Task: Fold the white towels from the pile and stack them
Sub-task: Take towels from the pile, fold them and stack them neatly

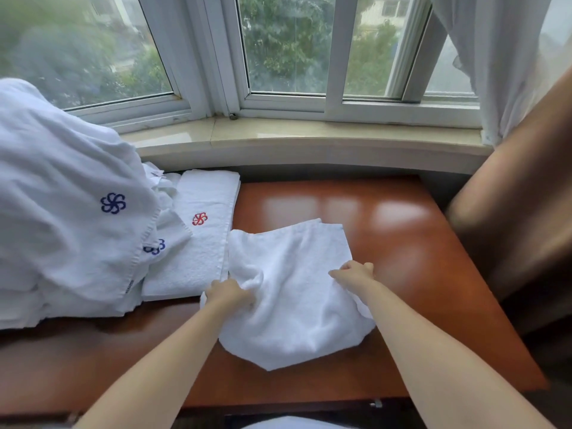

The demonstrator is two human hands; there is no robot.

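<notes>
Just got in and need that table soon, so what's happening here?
A person is folding a small white terry towel on the reddish-brown wooden table. The left hand bunches its left side and the right hand pinches its right edge. A folded white towel with a red emblem lies left of it, beside the heap of white linens with blue emblems.

one head cam, looks fwd & down, close over table (402,243), toward window (288,44).

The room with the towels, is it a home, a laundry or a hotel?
Probably a hotel room. The white pile and the folded towel carry matching embroidered logos, and the polished wooden table sits under a bay window with sheer curtains.
</notes>
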